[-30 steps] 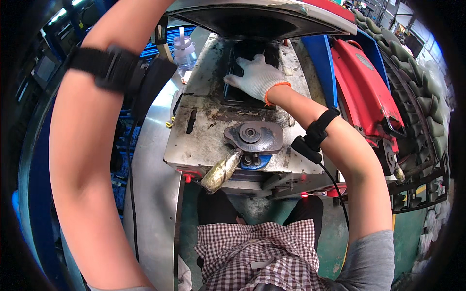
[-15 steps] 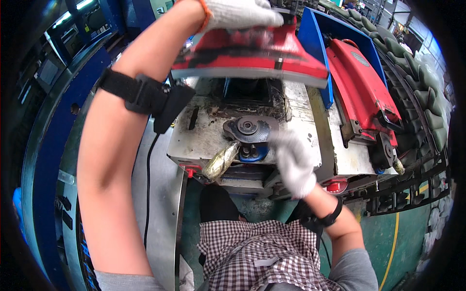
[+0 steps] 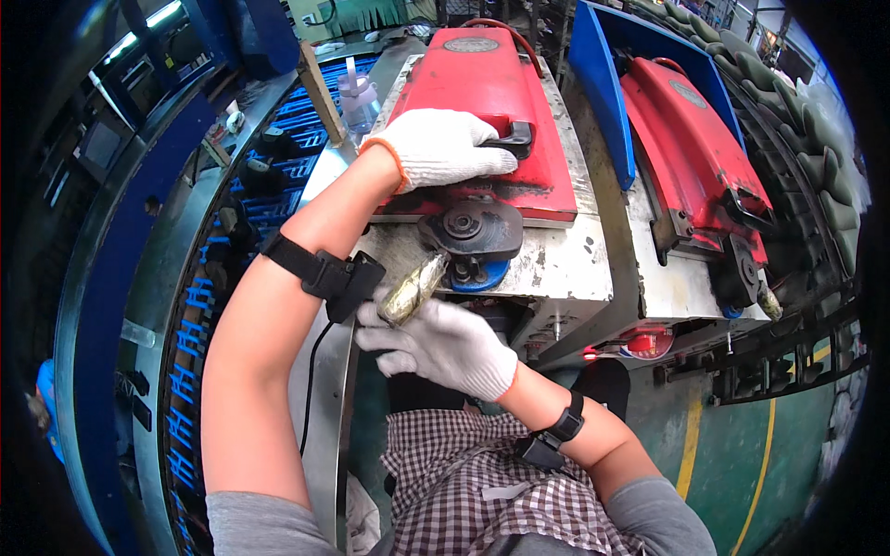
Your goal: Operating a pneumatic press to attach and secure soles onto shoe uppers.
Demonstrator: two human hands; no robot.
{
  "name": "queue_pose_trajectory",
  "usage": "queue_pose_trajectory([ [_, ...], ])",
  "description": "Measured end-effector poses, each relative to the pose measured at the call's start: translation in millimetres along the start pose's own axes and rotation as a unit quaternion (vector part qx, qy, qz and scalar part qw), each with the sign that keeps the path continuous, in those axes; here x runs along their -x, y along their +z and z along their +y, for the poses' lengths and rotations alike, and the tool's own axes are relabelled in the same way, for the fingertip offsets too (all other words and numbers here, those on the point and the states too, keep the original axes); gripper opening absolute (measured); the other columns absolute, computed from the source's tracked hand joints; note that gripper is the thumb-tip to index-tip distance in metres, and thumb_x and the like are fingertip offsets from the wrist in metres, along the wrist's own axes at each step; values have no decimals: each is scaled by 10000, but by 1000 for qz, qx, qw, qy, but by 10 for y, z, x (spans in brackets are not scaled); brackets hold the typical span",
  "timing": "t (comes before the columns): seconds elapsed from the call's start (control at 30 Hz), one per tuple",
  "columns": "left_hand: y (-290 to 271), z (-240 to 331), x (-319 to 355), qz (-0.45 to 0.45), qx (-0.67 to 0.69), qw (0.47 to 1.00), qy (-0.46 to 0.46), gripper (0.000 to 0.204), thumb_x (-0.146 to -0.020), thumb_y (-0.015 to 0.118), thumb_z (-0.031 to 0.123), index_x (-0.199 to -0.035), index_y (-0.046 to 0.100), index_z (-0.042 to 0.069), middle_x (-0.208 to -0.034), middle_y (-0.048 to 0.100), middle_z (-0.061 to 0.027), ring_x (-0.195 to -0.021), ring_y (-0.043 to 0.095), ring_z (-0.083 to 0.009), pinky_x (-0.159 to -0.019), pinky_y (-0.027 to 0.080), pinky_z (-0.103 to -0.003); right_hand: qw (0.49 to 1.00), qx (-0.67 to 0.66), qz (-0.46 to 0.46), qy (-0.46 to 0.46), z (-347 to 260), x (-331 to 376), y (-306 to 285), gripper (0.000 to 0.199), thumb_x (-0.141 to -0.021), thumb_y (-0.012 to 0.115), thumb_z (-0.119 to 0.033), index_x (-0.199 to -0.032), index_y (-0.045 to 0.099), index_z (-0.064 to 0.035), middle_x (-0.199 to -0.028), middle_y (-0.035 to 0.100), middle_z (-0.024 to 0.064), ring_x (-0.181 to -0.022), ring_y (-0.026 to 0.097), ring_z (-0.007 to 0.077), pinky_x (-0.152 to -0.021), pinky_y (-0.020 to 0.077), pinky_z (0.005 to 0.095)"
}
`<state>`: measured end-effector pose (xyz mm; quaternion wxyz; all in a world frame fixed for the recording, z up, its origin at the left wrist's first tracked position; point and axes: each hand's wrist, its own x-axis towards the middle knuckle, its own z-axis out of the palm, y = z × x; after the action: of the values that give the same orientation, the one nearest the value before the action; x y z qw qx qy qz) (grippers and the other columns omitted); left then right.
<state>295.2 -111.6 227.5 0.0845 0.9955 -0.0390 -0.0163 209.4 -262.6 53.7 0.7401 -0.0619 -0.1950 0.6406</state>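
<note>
Handle [image 3: 521,141] seemingly against left fingers [image 3: 489,165]

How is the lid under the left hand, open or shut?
Shut: the red lid lies down on its pale base; whether latched, unclear.

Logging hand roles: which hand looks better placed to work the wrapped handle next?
The right hand, probably: it is spread open at the wrapped handle, while the left hand is farther up, at the black grip of the red cover.

Yellow lines [image 3: 691,443] stripe a green floor [image 3: 728,454] at lower right, while a tube light [image 3: 163,13] (bright white) glows at upper left near blue framework [image 3: 113,264].
</note>
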Motion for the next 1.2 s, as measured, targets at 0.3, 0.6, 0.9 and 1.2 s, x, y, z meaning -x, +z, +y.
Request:
queue_pose_trajectory([
  [0.3, 113, -78, -18, 21, 8, 1000, -2, 574, -957, 576, 617, -1135, 751, 100, -1024, 747, -173, -979, 710, -342, -900, 525, -404, 991, -74, 88, -68, -311, 492, 146, 562, -998, 607, -543, -1345, 618, -101, -908, 557, 0, -748, 466, 168, -691, 383, 318],
  [0.6, 159, -18, -37, 74, 45, 996, 17, 544, -985, 578, 591, -1123, 725, 85, -981, 741, -142, -923, 709, -288, -872, 529, -387, 756, 461, 318, -338, -1161, 1961, 369, 606, -1050, 592, -347, -1528, 436, -9, -1007, 682, 125, -781, 661, 189, -702, 549, 319],
  [0.9, 230, 604, -102, 239, 382, 893, 22, 278, -1049, 634, 219, -1238, 636, 15, -1110, 661, -28, -1020, 600, -113, -938, 494, -284, 37, 761, 622, -177, -2574, 3676, 500, 366, -1026, 587, -304, -1260, 701, -45, -1191, 724, 187, -1108, 676, 385, -959, 530, 460],
  [1.2, 430, 1817, -511, 132, 119, 965, 191, 493, -966, 647, 394, -1340, 625, 74, -1289, 647, -183, -1184, 644, -339, -1047, 504, -415, 55, 724, 683, -82, -1925, 3321, 845, 447, -1021, 576, -420, -1341, 652, -118, -1219, 720, 209, -1084, 700, 413, -922, 565, 488],
])
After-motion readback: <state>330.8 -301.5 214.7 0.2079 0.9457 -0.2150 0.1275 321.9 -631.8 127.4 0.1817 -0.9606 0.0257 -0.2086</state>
